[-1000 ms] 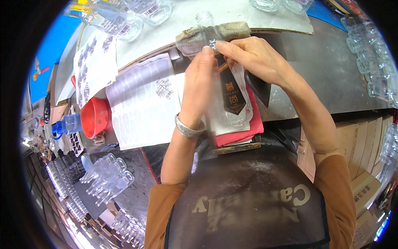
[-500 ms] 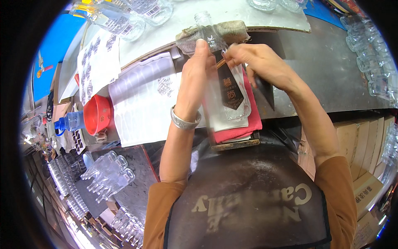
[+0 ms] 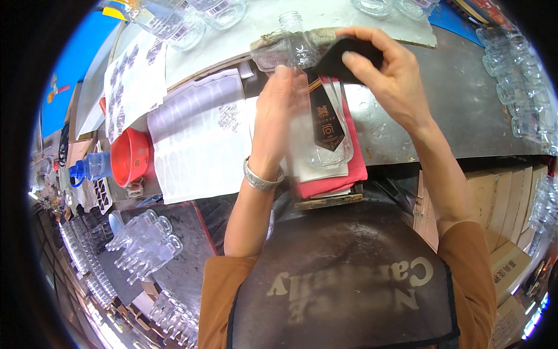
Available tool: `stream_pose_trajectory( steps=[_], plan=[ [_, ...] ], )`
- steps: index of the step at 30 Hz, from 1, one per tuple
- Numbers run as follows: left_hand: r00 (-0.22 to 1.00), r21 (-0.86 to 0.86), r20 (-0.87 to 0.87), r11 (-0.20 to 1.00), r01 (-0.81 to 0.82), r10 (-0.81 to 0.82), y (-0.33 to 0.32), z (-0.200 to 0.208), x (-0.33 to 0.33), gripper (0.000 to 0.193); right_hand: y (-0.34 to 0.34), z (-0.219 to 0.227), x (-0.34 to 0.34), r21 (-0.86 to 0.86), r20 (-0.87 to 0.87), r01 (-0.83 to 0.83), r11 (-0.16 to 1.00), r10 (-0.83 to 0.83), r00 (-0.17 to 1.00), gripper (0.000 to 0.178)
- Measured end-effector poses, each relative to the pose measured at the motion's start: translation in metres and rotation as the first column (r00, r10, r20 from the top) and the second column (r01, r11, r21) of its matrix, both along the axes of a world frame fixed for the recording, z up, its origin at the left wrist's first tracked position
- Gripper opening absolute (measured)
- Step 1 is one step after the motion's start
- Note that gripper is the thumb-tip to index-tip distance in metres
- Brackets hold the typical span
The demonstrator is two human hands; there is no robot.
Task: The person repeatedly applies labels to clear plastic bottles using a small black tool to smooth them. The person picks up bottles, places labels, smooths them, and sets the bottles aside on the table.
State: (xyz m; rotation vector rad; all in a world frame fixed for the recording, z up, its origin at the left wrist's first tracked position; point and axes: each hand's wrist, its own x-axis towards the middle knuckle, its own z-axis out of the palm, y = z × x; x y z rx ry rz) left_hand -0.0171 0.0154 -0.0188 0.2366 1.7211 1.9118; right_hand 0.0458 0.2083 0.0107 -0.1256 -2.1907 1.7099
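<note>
A clear glass bottle (image 3: 301, 52) lies with its neck away from me. Its shoulder rests on a rolled grey cloth (image 3: 268, 53), its base on white sheets over a red cloth (image 3: 356, 160). A dark, pointed label (image 3: 328, 125) with gold print runs along its upper face. My left hand (image 3: 274, 113) is closed against the bottle's left side near the shoulder, steadying it. Above the bottle's right side, my right hand (image 3: 398, 72) pinches a flat black scraper-like piece (image 3: 334, 63) between thumb and fingers. Its edge is close to the label's upper end; contact is unclear.
A printed label sheet (image 3: 200, 136) and a red bowl (image 3: 129, 157) lie to the left, near a blue-capped bottle (image 3: 96, 166). More glass bottles (image 3: 218, 11) stand at the far side and others (image 3: 520, 87) at far right. Cardboard boxes (image 3: 494, 195) sit below on the right.
My right hand has lifted up and right from the label, turning so the black piece shows above the bottle. My left hand stays at the bottle's side.
</note>
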Motion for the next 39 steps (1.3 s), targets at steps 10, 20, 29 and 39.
stream_pose_trajectory(
  steps=[10, 20, 29, 39],
  plan=[
    [0.833, -0.135, -0.531, 0.986, 0.101, -0.158, -0.043, 0.002, 0.032, 0.106, -0.012, 0.036, -0.011, 0.520, -0.231, 0.020, 0.854, 0.118, 0.966, 0.024],
    [0.681, -0.352, -0.673, 0.935, 0.050, -0.290, -0.047, -0.012, 0.062, 0.133, -0.023, 0.033, -0.003, 0.580, -0.158, -0.073, 0.811, 0.201, 0.967, 0.022],
    [0.741, -0.298, -0.624, 0.952, 0.070, -0.249, -0.048, -0.014, 0.062, 0.120, -0.037, 0.021, 0.050, 0.538, -0.094, -0.323, 0.779, 0.436, 0.895, 0.022],
    [0.726, -0.258, -0.641, 0.961, 0.100, -0.248, -0.049, -0.016, 0.059, 0.119, -0.023, 0.002, 0.082, 0.334, -0.190, -0.382, 0.862, 0.459, 0.868, 0.030]
  ],
)
